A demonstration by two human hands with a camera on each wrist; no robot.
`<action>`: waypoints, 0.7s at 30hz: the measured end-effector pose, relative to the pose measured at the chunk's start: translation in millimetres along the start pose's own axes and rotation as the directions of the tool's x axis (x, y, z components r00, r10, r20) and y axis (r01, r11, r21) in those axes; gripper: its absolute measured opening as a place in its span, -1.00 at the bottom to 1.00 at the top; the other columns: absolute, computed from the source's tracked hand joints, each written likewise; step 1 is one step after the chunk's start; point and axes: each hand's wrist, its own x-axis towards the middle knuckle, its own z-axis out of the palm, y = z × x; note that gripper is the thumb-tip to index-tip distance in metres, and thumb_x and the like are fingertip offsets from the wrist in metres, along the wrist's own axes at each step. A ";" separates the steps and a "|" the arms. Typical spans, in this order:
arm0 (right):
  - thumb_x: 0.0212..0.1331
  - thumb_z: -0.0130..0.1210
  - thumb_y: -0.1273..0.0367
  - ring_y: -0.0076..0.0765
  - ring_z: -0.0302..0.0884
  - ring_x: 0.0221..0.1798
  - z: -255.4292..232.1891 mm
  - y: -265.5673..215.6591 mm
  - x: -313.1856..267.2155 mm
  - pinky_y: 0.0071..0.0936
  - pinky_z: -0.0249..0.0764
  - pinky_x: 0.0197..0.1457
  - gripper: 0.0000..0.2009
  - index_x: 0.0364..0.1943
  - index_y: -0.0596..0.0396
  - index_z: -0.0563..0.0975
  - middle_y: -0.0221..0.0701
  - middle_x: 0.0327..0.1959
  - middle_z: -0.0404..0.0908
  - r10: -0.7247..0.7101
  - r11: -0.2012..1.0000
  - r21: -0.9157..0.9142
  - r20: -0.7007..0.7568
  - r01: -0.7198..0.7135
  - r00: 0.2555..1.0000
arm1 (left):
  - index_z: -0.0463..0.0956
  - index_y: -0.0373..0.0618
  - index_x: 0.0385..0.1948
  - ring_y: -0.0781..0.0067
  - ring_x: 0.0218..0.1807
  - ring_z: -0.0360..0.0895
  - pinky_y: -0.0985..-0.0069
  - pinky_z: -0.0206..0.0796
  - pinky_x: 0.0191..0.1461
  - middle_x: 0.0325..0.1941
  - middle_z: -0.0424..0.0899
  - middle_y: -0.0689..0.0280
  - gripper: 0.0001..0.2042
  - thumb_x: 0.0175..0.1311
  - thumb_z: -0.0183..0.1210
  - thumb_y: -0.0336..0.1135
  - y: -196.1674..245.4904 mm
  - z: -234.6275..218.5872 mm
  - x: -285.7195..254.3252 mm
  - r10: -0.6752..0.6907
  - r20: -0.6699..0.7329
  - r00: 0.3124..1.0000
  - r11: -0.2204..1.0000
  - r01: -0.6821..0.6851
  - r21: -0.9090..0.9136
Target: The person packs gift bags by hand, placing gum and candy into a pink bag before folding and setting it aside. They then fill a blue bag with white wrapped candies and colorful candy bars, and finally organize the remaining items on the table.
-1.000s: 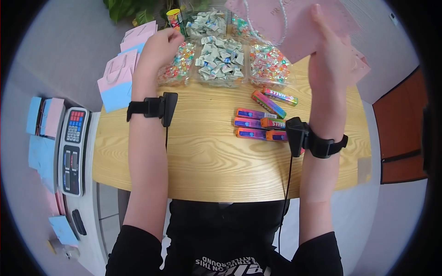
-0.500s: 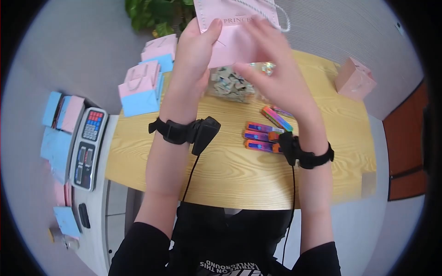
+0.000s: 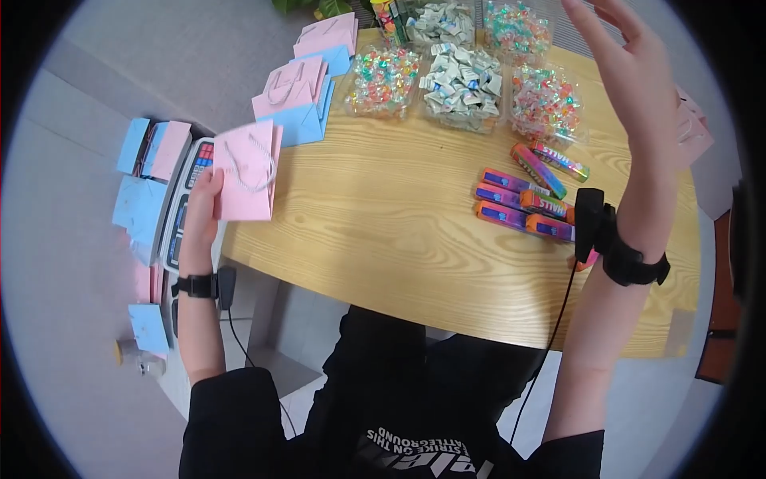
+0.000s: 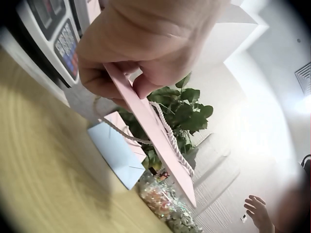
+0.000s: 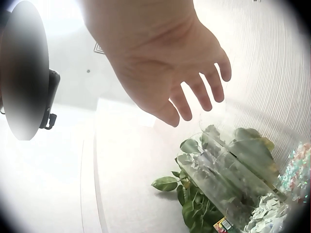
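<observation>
My left hand (image 3: pixel 206 199) pinches a flat pink paper gift bag (image 3: pixel 246 177) by its edge, thumb on one face and fingers behind. The bag has white rope handles and hangs over the table's left edge, near the scale. In the left wrist view the thumb and curled fingers grip the bag (image 4: pixel 150 136), seen nearly edge-on. My right hand (image 3: pixel 638 76) is raised above the far right of the table, holding nothing. Its fingers are spread and loosely bent in the right wrist view. Under that forearm lie several candy sticks (image 3: pixel 527 199), some marked HALLS.
Clear boxes of wrapped candy (image 3: pixel 463 84) line the back, beside a yellow-topped tube (image 3: pixel 388 20). Pink-and-blue bags (image 3: pixel 302 120) stand at the back left. A scale (image 3: pixel 179 215) and more bags (image 3: pixel 140 199) occupy the left side surface. Another pink bag (image 3: pixel 692 132) is partly hidden behind the right arm.
The pink bag passed from my right hand to my left, then moved down and left toward the table's left edge. My right hand let go and swung up to the right.
</observation>
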 end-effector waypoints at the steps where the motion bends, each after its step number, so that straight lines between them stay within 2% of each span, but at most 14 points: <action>1: 0.19 0.17 0.25 -0.16 0.54 0.13 -1.9 46.5 20.9 -0.31 0.41 0.20 -0.66 -0.04 0.21 0.60 -0.18 -0.02 0.65 0.001 1.000 0.007 0.007 -0.001 1.000 | 0.43 -0.22 0.08 0.58 0.00 0.53 0.58 0.35 0.09 0.00 0.60 0.30 -0.70 0.47 0.00 -0.23 -5.3 -4.1 -8.3 -0.084 -0.071 0.994 0.995 0.088 0.049; 2: 0.20 0.17 0.24 -0.16 0.55 0.12 -2.8 28.4 24.6 -0.31 0.42 0.19 -0.65 -0.05 0.20 0.60 -0.19 -0.03 0.66 0.337 0.875 0.323 0.128 -0.361 0.933 | 0.43 -0.22 0.08 0.58 0.00 0.53 0.58 0.35 0.09 0.00 0.60 0.30 -0.70 0.47 0.00 -0.23 -12.0 -7.0 -11.0 -0.092 -0.081 0.992 0.994 0.096 0.047; 3: 0.21 0.16 0.22 -0.16 0.56 0.10 -17.3 31.2 47.7 -0.31 0.43 0.18 -0.65 -0.05 0.20 0.61 -0.19 -0.05 0.66 0.570 0.537 0.533 0.343 -0.654 0.747 | 0.44 -0.23 0.05 0.60 -0.03 0.53 0.60 0.35 0.06 -0.05 0.61 0.30 -0.70 0.46 0.01 -0.22 -20.5 -9.0 -12.5 -0.092 -0.110 0.990 0.975 0.112 0.193; 4: 0.21 0.16 0.22 -0.16 0.56 0.10 1.3 22.0 25.9 -0.31 0.43 0.18 -0.65 -0.05 0.20 0.61 -0.19 -0.05 0.66 0.563 0.535 0.533 0.353 -0.655 0.747 | 0.45 -0.24 0.03 0.61 -0.05 0.52 0.61 0.35 0.03 -0.09 0.62 0.31 -0.70 0.46 0.02 -0.22 -28.2 -10.5 -13.4 -0.087 -0.136 0.987 0.933 0.128 0.336; 5: 0.21 0.17 0.22 -0.17 0.57 0.09 -0.3 46.4 21.0 -0.33 0.43 0.16 -0.65 -0.05 0.20 0.61 -0.19 -0.06 0.67 0.362 0.894 0.232 0.126 -0.382 0.924 | 0.47 -0.26 0.01 0.63 -0.08 0.51 0.65 0.33 -0.01 -0.16 0.62 0.34 -0.68 0.43 0.06 -0.19 -33.8 -9.5 -12.9 -0.106 -0.129 0.986 0.917 0.147 0.371; 6: 0.22 0.17 0.22 -0.17 0.58 0.09 0.5 4.4 1.0 -0.34 0.44 0.15 -0.65 -0.06 0.20 0.62 -0.18 -0.08 0.68 0.037 0.984 -0.174 0.007 -0.035 0.999 | 0.47 -0.26 0.01 0.63 -0.08 0.51 0.65 0.33 -0.01 -0.16 0.62 0.34 -0.68 0.43 0.06 -0.19 -37.9 -9.9 -10.9 -0.104 -0.138 0.985 0.917 0.149 0.370; 9: 0.19 0.20 0.02 -0.34 0.43 0.30 -1.0 106.5 24.8 -0.40 0.27 0.33 -0.52 0.14 -0.09 0.57 -0.26 0.19 0.56 0.123 0.991 -0.073 0.204 -0.110 0.971 | 0.46 -0.34 0.06 0.58 -0.17 0.49 0.60 0.35 -0.06 -0.19 0.61 0.28 -0.57 0.37 0.15 -0.13 -42.6 -4.6 -10.1 -0.065 -0.153 0.986 0.888 0.127 0.442; 13: 0.19 0.18 -0.03 -0.36 0.50 0.21 -10.4 69.7 17.2 -0.45 0.32 0.26 -0.54 0.05 -0.08 0.63 -0.24 0.05 0.64 0.215 0.976 -0.066 0.109 -0.209 0.970 | 0.49 -0.25 0.08 0.46 -0.04 0.49 0.53 0.34 0.04 -0.08 0.59 0.22 -0.59 0.34 0.16 -0.15 -39.1 -2.0 -10.2 0.076 -0.146 0.986 0.842 0.015 0.539; 14: 0.20 0.18 0.10 -0.27 0.55 0.13 -15.1 38.9 12.1 -0.41 0.39 0.19 -0.60 -0.01 0.06 0.63 -0.20 -0.03 0.66 0.233 0.972 -0.048 0.095 -0.229 0.968 | 0.49 -0.22 0.08 0.33 0.11 0.46 0.45 0.29 0.19 0.03 0.55 0.16 -0.60 0.32 0.18 -0.16 -60.0 -19.5 0.3 0.298 -0.086 0.951 0.726 -0.167 0.667; 15: 0.21 0.18 0.22 -0.18 0.59 0.05 -22.5 21.8 9.8 -0.37 0.45 0.12 -0.66 -0.06 0.20 0.62 -0.16 -0.11 0.68 0.252 0.967 -0.043 0.076 -0.249 0.965 | 0.49 -0.22 0.08 0.24 0.20 0.41 0.39 0.21 0.30 0.09 0.52 0.16 -0.60 0.32 0.18 -0.17 -70.8 -37.1 14.2 0.276 -0.055 0.960 0.757 -0.182 0.628; 17: 0.21 0.18 0.24 -0.20 0.60 0.01 -22.3 47.0 14.4 -0.39 0.46 0.08 -0.68 -0.10 0.22 0.63 -0.17 -0.13 0.68 0.374 0.927 -0.001 0.013 -0.374 0.927 | 0.45 -0.16 0.15 0.32 0.19 0.43 0.41 0.24 0.26 0.19 0.48 0.19 -0.59 0.34 0.15 -0.17 -31.9 -10.9 -7.2 0.221 -0.108 0.969 0.780 -0.109 0.616; 18: 0.16 0.22 0.17 -0.13 0.61 0.00 -31.4 80.8 15.2 -0.33 0.49 0.05 -0.56 0.02 0.18 0.57 -0.14 -0.17 0.69 0.309 0.946 -0.128 0.067 -0.299 0.949 | 0.43 -0.13 0.17 0.33 0.22 0.41 0.41 0.22 0.28 0.22 0.47 0.20 -0.59 0.35 0.15 -0.19 -49.8 -27.8 8.3 0.187 -0.130 0.974 0.864 -0.100 0.493; 19: 0.18 0.19 -0.01 -0.38 0.52 0.18 -38.4 114.7 16.0 -0.44 0.37 0.20 -0.54 0.05 -0.07 0.63 -0.25 0.05 0.64 0.341 0.930 -0.182 0.099 -0.320 0.935 | 0.42 -0.13 0.20 0.32 0.31 0.32 0.38 0.20 0.32 0.23 0.47 0.21 -0.61 0.43 0.07 -0.18 -29.1 -19.6 0.5 0.210 -0.107 0.972 0.823 -0.117 0.555; 21: 0.18 0.18 -0.01 -0.36 0.53 0.15 -45.1 107.1 9.9 -0.41 0.42 0.14 -0.54 0.05 -0.07 0.63 -0.23 0.05 0.64 0.445 0.870 -0.276 0.078 -0.409 0.892 | 0.43 -0.11 0.16 0.21 0.30 0.34 0.33 0.11 0.37 0.22 0.46 0.15 -0.63 0.35 0.13 -0.25 -32.5 -24.9 10.3 0.481 0.059 0.875 0.611 -0.383 0.693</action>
